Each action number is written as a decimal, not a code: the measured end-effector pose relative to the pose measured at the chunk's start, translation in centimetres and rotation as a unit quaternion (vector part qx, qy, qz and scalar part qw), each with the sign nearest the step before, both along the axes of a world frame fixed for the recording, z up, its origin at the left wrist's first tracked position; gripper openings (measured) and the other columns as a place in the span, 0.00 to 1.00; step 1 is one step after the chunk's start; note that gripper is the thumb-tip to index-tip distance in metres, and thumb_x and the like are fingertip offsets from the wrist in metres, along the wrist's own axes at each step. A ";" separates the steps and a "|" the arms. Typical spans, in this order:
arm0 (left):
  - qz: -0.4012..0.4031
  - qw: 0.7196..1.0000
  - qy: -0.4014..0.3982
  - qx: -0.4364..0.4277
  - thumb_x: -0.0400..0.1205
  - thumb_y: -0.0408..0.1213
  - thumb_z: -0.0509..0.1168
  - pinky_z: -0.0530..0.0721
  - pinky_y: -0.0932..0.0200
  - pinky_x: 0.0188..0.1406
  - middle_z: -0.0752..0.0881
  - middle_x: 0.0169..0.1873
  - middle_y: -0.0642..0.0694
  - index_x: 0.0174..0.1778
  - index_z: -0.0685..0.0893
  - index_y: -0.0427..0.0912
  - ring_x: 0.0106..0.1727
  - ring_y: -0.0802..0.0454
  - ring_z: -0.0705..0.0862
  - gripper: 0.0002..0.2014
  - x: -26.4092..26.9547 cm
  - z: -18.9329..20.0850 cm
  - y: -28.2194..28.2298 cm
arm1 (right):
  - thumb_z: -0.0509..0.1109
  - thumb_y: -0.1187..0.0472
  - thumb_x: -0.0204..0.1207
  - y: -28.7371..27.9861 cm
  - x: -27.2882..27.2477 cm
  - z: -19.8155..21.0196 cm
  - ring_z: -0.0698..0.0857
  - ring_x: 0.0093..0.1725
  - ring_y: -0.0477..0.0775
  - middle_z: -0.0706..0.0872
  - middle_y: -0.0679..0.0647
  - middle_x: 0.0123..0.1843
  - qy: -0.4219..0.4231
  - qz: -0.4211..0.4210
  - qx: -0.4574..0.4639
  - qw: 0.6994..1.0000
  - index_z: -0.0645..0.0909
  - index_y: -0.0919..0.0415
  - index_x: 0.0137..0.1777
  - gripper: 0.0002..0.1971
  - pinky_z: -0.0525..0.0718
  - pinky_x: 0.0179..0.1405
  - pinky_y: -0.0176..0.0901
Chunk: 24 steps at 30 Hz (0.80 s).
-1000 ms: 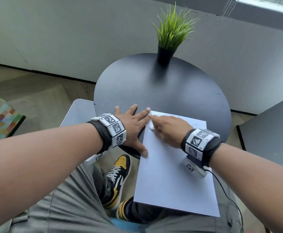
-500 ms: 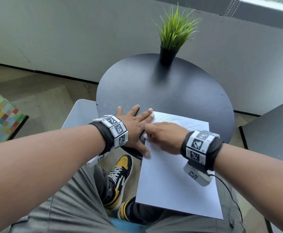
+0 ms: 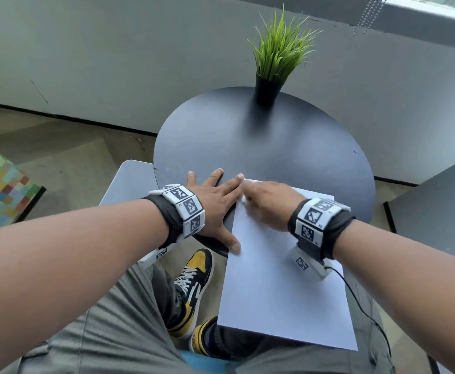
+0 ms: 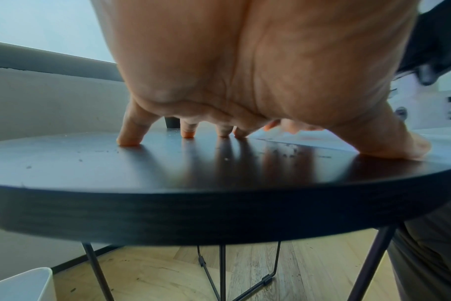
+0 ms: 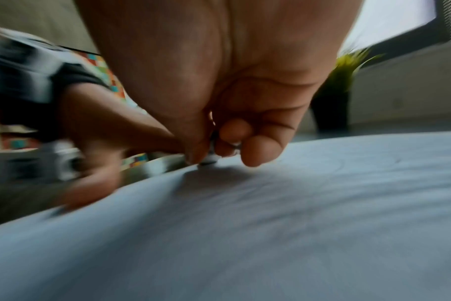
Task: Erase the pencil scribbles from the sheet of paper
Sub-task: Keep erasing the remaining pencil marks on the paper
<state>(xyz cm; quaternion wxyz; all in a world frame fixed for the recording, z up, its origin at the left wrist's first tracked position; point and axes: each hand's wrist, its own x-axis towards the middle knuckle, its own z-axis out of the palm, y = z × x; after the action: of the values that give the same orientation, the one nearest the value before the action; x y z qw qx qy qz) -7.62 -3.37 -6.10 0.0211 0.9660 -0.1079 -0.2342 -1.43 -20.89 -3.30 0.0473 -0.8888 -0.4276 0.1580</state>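
A person works an eraser (image 5: 208, 157) across a sheet of paper (image 3: 275, 292) at a round black table (image 3: 288, 147).

The right hand (image 3: 270, 203) pinches the small pale eraser between thumb and curled fingers, its tip on the paper's far left corner. The left hand (image 3: 215, 201) lies spread, fingers straight, thumb on the paper's left edge. The sheet overhangs the table toward the person's lap.

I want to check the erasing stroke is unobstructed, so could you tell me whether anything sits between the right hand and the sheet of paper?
Nothing visible does. The right hand pinches a small eraser whose tip already meets the sheet of paper; the left hand lies beside it.
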 end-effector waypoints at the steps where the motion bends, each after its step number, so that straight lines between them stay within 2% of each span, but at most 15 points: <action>1: -0.001 1.000 0.000 -0.004 0.51 0.91 0.58 0.54 0.13 0.72 0.33 0.86 0.61 0.87 0.35 0.58 0.88 0.39 0.36 0.74 0.0 0.1 -0.1 | 0.60 0.55 0.84 -0.1 -1.2 0.0 0.82 0.50 0.63 0.81 0.52 0.51 0.026 0.033 -0.008 0.999 0.70 0.53 0.58 0.07 0.75 0.43 0.50; 3: -0.004 1.000 0.001 -0.006 0.51 0.91 0.58 0.55 0.12 0.71 0.32 0.86 0.61 0.87 0.35 0.57 0.88 0.39 0.35 0.74 0.2 0.1 -0.1 | 0.62 0.57 0.83 -0.6 -2.2 0.0 0.80 0.47 0.62 0.78 0.51 0.47 0.053 0.080 -0.029 0.995 0.67 0.51 0.53 0.05 0.77 0.42 0.52; 6: -0.002 1.000 0.002 0.002 0.51 0.91 0.57 0.56 0.13 0.71 0.33 0.87 0.60 0.87 0.34 0.57 0.88 0.38 0.36 0.74 0.3 0.1 -0.1 | 0.58 0.52 0.84 -0.6 0.6 0.5 0.80 0.47 0.63 0.83 0.57 0.49 -0.005 -0.024 -0.014 1.000 0.69 0.57 0.54 0.09 0.72 0.40 0.48; 7: -0.002 1.000 0.002 0.004 0.50 0.91 0.57 0.56 0.13 0.71 0.33 0.87 0.60 0.87 0.34 0.56 0.88 0.38 0.37 0.74 0.2 0.0 -0.1 | 0.57 0.51 0.84 -0.7 1.1 0.3 0.82 0.48 0.64 0.84 0.57 0.50 -0.027 -0.035 -0.008 0.999 0.69 0.57 0.54 0.10 0.71 0.40 0.48; 10: -0.001 1.000 0.006 0.001 0.50 0.91 0.58 0.54 0.12 0.71 0.32 0.87 0.60 0.87 0.34 0.56 0.88 0.38 0.36 0.75 0.2 0.1 -0.2 | 0.57 0.53 0.84 -0.5 -1.4 0.0 0.84 0.53 0.65 0.84 0.55 0.55 -0.005 0.049 -0.029 0.998 0.69 0.53 0.60 0.09 0.78 0.43 0.51; 12: -0.005 1.000 0.006 0.001 0.51 0.91 0.58 0.55 0.11 0.71 0.32 0.87 0.59 0.88 0.34 0.55 0.88 0.38 0.36 0.75 0.3 0.2 -0.2 | 0.57 0.53 0.84 -0.8 -2.5 0.2 0.83 0.52 0.65 0.83 0.53 0.55 0.029 0.091 -0.059 0.994 0.69 0.53 0.58 0.07 0.81 0.45 0.55; 14: -0.007 1.000 0.000 0.003 0.51 0.91 0.57 0.56 0.11 0.70 0.33 0.87 0.59 0.88 0.35 0.55 0.88 0.37 0.38 0.75 0.3 0.1 -0.2 | 0.57 0.52 0.83 -1.0 -0.4 0.7 0.83 0.53 0.64 0.83 0.53 0.54 0.001 0.026 -0.065 0.998 0.69 0.53 0.58 0.08 0.80 0.44 0.52; 16: -0.005 1.000 -0.001 0.007 0.51 0.91 0.57 0.57 0.11 0.69 0.34 0.87 0.59 0.88 0.35 0.54 0.88 0.37 0.38 0.75 0.2 0.0 -0.1 | 0.56 0.50 0.84 -1.2 1.4 0.9 0.84 0.51 0.65 0.81 0.54 0.49 -0.040 -0.033 -0.045 0.998 0.65 0.54 0.52 0.08 0.80 0.43 0.51; 19: -0.003 1.000 0.005 0.012 0.51 0.91 0.58 0.56 0.10 0.69 0.33 0.87 0.59 0.88 0.34 0.53 0.88 0.37 0.37 0.75 0.1 0.1 -0.3 | 0.58 0.54 0.84 -0.9 -1.3 0.7 0.82 0.51 0.63 0.81 0.51 0.52 0.001 0.040 -0.058 0.998 0.67 0.51 0.55 0.04 0.79 0.44 0.52; 21: -0.005 1.000 0.008 0.012 0.52 0.90 0.58 0.55 0.09 0.69 0.32 0.87 0.59 0.87 0.34 0.53 0.88 0.38 0.37 0.75 0.3 0.3 -0.4 | 0.60 0.55 0.83 -1.4 -3.1 0.3 0.81 0.47 0.60 0.79 0.47 0.49 0.038 0.092 -0.067 0.993 0.66 0.50 0.52 0.04 0.79 0.42 0.54; 22: -0.005 1.000 0.008 0.012 0.52 0.90 0.58 0.56 0.09 0.69 0.32 0.87 0.59 0.88 0.34 0.53 0.88 0.37 0.37 0.75 0.3 0.3 -0.5 | 0.60 0.54 0.83 -1.5 -2.6 0.4 0.81 0.47 0.60 0.79 0.47 0.48 0.028 0.079 -0.068 0.994 0.65 0.50 0.51 0.05 0.78 0.40 0.53; 24: -0.003 1.000 0.007 0.013 0.52 0.90 0.59 0.57 0.10 0.68 0.33 0.87 0.59 0.88 0.35 0.53 0.88 0.37 0.38 0.75 0.3 0.4 -0.4 | 0.57 0.51 0.85 -1.8 -0.2 0.7 0.82 0.47 0.62 0.77 0.49 0.45 -0.020 0.001 -0.053 0.998 0.65 0.51 0.49 0.06 0.74 0.38 0.50</action>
<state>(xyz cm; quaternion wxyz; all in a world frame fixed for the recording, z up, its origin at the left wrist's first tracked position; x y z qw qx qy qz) -7.30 -3.82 -5.74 0.0087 0.9641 -0.1076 -0.2428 -1.63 -22.65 -2.60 -0.0082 -0.8926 -0.4205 0.1626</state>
